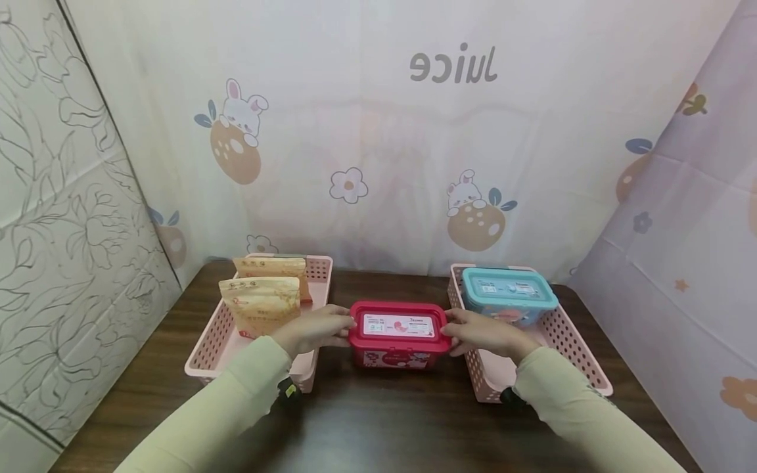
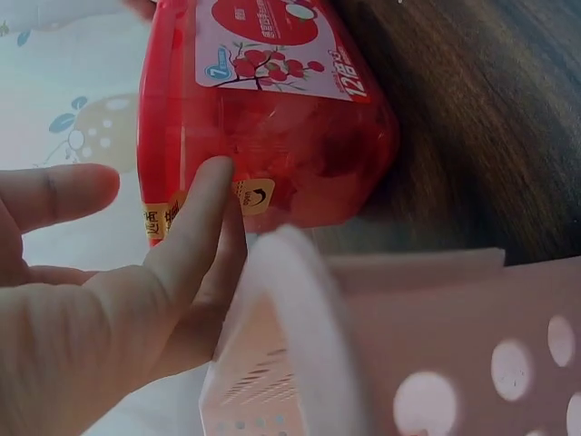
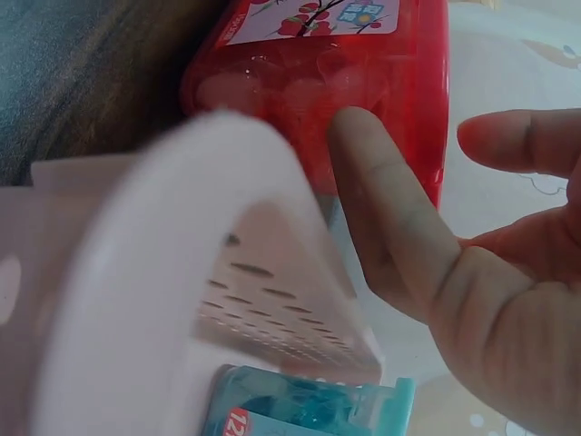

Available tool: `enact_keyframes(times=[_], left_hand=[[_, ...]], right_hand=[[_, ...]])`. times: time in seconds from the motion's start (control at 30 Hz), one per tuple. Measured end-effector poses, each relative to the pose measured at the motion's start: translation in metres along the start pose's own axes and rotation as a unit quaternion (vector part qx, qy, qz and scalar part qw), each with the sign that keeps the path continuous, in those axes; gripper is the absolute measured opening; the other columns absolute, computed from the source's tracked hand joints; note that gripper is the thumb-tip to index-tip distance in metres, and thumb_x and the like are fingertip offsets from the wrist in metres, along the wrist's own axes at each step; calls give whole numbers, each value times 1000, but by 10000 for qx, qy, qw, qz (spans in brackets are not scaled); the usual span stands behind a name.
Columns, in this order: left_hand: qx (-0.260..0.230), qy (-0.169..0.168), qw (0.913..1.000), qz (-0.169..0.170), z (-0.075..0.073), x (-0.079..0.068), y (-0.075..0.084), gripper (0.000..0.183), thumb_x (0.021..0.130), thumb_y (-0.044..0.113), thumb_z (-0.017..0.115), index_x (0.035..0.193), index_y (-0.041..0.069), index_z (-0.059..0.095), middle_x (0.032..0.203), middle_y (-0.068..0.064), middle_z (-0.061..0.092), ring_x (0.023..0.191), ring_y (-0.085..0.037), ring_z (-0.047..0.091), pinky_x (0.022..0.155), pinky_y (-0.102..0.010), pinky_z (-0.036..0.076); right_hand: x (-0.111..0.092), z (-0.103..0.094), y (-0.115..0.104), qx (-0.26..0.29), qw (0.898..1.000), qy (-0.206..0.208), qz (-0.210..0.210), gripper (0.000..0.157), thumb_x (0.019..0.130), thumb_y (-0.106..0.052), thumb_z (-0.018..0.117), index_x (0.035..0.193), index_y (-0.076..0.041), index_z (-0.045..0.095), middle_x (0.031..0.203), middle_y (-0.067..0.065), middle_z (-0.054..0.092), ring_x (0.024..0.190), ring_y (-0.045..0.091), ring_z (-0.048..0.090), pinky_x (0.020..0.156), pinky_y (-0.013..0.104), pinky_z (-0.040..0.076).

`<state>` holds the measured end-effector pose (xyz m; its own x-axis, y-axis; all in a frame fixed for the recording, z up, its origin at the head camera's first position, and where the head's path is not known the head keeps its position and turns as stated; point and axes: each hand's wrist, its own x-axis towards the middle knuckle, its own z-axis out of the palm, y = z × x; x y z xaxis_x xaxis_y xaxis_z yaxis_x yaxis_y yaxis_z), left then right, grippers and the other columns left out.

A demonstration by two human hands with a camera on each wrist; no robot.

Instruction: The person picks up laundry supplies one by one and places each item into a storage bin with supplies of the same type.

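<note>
A red lidded plastic box (image 1: 397, 336) with a printed label stands on the dark wooden table between two pink baskets. At its left end is my left hand (image 1: 316, 328), fingers nearly straight, a fingertip against the side wall beside a small sticker in the left wrist view. My right hand (image 1: 481, 334) is at the opposite end, its straight fingers (image 3: 390, 173) against the translucent red wall. Both thumbs are held apart from the fingers, near lid height. Neither hand curls round the box. The box's underside is hidden.
The left pink basket (image 1: 204, 351) holds two yellow pouches (image 1: 260, 305) standing upright. In the right pink basket (image 1: 568, 338) sits a blue lidded box (image 1: 508, 292). Both basket rims are close to my hands. A patterned curtain (image 1: 390, 144) hangs behind the table (image 1: 378, 420).
</note>
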<state>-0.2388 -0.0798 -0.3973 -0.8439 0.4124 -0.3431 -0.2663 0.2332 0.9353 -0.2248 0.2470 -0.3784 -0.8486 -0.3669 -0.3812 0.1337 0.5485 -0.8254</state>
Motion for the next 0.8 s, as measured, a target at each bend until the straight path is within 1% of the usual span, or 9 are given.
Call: enact_keyframes(times=[0.2, 0.37, 0.43, 0.57, 0.67, 0.8], left_hand=[[-82, 105, 9999, -92, 2, 0, 1, 56, 96, 4, 58, 144, -14, 35, 127, -25, 54, 109, -35, 61, 97, -49, 51], [-18, 77, 10000, 19, 3, 2, -1, 53, 96, 2, 56, 142, -15, 37, 126, -26, 55, 108, -35, 62, 94, -49, 53], [18, 60, 9999, 80, 4, 3, -2, 51, 96, 0, 55, 141, -16, 38, 124, -26, 56, 106, -34, 63, 93, -49, 54], [20, 46, 9999, 163, 5, 4, -2, 49, 95, -2, 54, 140, -18, 39, 122, -26, 58, 104, -33, 65, 94, -50, 53], [-9, 60, 9999, 161, 6, 4, -1, 50, 95, -2, 54, 140, -17, 38, 121, -26, 58, 104, -33, 65, 95, -50, 52], [8, 91, 9999, 110, 7, 3, -1, 51, 96, -2, 55, 142, -16, 37, 122, -25, 58, 104, -33, 65, 96, -51, 51]], right_hand=[[3, 2, 1, 269, 9995, -53, -164, 58, 102, -15, 51, 147, 13, 26, 125, 25, 52, 102, 29, 61, 88, 46, 57], [7, 3, 5, 486, 9987, 59, -125, 55, 101, -12, 49, 146, 12, 28, 128, 27, 50, 103, 29, 61, 88, 44, 57], [8, 3, 6, 546, 9984, 95, -104, 55, 101, -11, 49, 146, 12, 28, 129, 27, 49, 103, 29, 62, 88, 44, 57], [8, 4, 6, 652, 9977, 28, -155, 57, 100, -10, 49, 146, 13, 25, 132, 29, 47, 105, 30, 60, 89, 45, 57], [7, 4, 6, 704, 9973, -35, -205, 58, 100, -9, 48, 147, 14, 23, 133, 30, 45, 105, 30, 58, 90, 46, 56], [6, 4, 6, 757, 9969, -32, -221, 58, 100, -9, 48, 147, 14, 23, 133, 30, 45, 105, 31, 58, 90, 46, 56]])
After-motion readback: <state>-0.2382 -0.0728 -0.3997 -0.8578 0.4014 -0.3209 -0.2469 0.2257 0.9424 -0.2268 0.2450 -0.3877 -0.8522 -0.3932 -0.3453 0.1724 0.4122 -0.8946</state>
